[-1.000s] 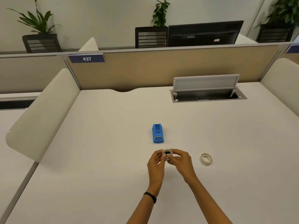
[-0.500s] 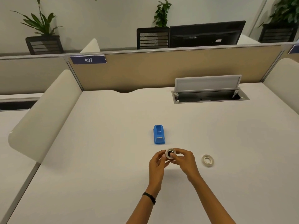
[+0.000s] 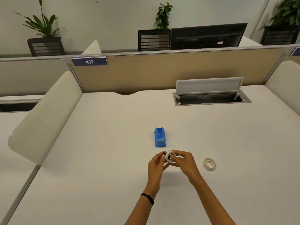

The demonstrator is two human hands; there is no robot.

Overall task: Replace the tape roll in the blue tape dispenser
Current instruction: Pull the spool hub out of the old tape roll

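Note:
The blue tape dispenser (image 3: 160,137) stands on the white desk (image 3: 105,159), its roll slot showing no tape. Just in front of it, both hands hold a white tape roll (image 3: 169,155) with a black core piece inside it. My left hand (image 3: 157,163) pinches the black core at the roll's left side. My right hand (image 3: 184,160) grips the roll from the right. A second white tape roll (image 3: 209,164) lies flat on the desk to the right of my hands.
An open cable hatch (image 3: 211,99) with a raised lid sits at the back right of the desk. A beige partition (image 3: 162,70) labelled 437 closes the far side. Curved white dividers (image 3: 45,114) flank the desk left and right.
The roll in my hands has tilted so its face turns more to the left, and the hands have shifted slightly right. The dispenser and the loose roll have not moved.

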